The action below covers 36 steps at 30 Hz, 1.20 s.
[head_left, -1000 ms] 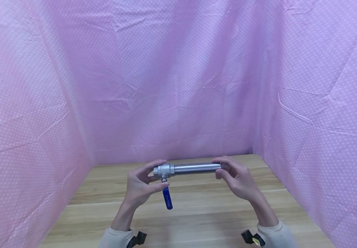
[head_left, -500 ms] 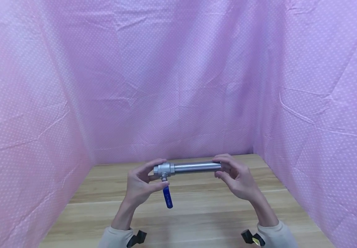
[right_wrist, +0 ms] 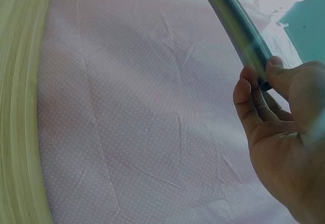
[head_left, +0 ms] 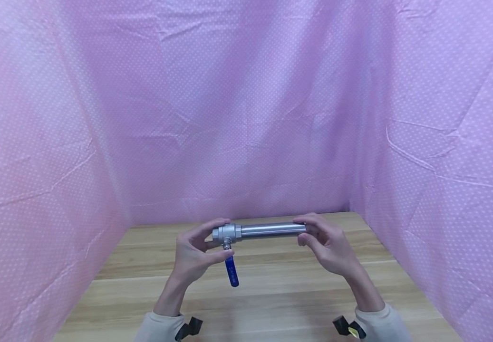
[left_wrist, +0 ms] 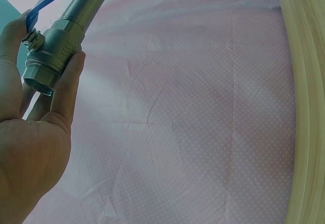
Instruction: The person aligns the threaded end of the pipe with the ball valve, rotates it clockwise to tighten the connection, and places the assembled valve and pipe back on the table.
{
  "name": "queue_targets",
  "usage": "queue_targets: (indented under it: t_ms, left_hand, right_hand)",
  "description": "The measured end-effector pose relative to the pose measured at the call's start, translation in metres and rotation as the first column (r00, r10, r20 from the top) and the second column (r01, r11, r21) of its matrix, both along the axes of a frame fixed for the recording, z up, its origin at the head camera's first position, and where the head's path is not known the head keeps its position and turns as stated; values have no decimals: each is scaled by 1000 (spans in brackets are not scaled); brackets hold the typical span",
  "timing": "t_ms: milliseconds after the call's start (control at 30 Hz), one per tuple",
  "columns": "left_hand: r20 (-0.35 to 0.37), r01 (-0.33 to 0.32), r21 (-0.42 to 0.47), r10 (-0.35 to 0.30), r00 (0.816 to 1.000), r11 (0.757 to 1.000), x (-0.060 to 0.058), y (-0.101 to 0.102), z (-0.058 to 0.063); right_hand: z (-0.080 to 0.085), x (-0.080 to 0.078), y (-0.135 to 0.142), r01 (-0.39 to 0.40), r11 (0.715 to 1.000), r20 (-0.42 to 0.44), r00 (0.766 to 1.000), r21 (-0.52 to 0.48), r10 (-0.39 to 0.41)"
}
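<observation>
A silver ball valve [head_left: 227, 232] with a blue lever handle [head_left: 231, 271] is joined end to end with a straight steel pipe [head_left: 269, 230]. Both are held level above the table. My left hand [head_left: 192, 254] grips the valve body, fingers behind it and thumb against the top of the blue handle, which points toward me. In the left wrist view the valve's hexagonal open end [left_wrist: 39, 78] faces the palm. At the pipe's far right end, my right hand [head_left: 329, 244] pinches it between thumb and fingers; the right wrist view shows that pinch at the dark pipe tip [right_wrist: 265, 86].
A light wood-grain table [head_left: 267, 294] lies below the hands. Pink dotted cloth [head_left: 246, 118] hangs as walls at the back and on both sides. Black straps with small blocks [head_left: 190, 328] sit at the sleeve cuffs.
Both hands keep their places on the valve and pipe. The right thumb slips slightly off the pipe end and back; the joined piece tilts up very slightly.
</observation>
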State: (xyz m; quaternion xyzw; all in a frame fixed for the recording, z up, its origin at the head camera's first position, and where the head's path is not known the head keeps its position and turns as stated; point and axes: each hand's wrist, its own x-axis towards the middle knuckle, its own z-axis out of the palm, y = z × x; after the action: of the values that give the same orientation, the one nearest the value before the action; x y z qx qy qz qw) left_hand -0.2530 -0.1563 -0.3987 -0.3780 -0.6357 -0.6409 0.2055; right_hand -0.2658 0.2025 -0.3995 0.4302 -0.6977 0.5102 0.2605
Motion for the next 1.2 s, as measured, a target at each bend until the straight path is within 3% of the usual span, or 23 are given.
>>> queue_targets:
  t_ms: [267, 567, 767, 1200]
  left_hand:
    - [4, 11, 8, -11, 1000, 1000, 0, 0, 1]
    - [18, 20, 9, -20, 1000, 1000, 0, -1, -1]
    - [26, 23, 10, -24, 999, 1000, -1, -1, -1]
    - [22, 26, 15, -26, 999, 1000, -1, -2, -1]
  right_hand:
    - [-3, -3, 2, 16, 1000, -23, 1000, 8, -15]
    - [0, 3, -1, -62, 997, 51, 997, -46, 65]
    - [1, 3, -2, -74, 996, 58, 995, -45, 77]
    - [0, 2, -1, 11, 1000, 15, 1000, 0, -11]
